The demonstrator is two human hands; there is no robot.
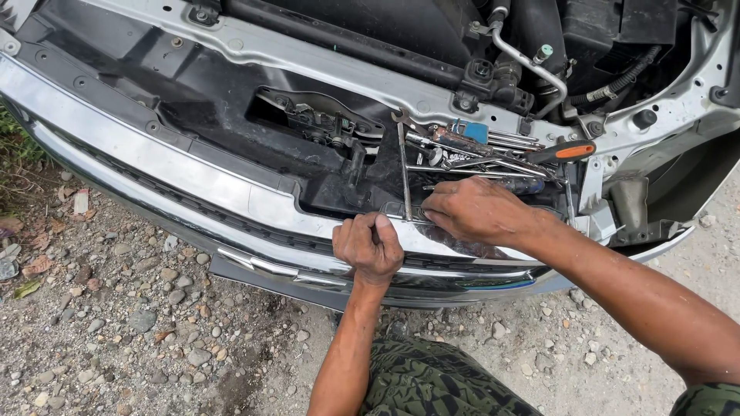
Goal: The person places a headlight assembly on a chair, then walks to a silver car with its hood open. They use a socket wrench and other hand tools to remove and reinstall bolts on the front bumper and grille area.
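**Hands at chrome grille, tools above**

Head view: The left hand (368,246) is curled shut over the chrome grille (193,189) edge at centre. The right hand (470,209), at 3 o'clock of it, is pinched on a thin metal rod (403,173). Loose tools (486,154) are piled at 12 o'clock.

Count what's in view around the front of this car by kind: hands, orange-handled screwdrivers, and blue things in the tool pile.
Hands: 2, left hand and right hand
Orange-handled screwdriver: 1
Blue item in the tool pile: 1
Total: 4
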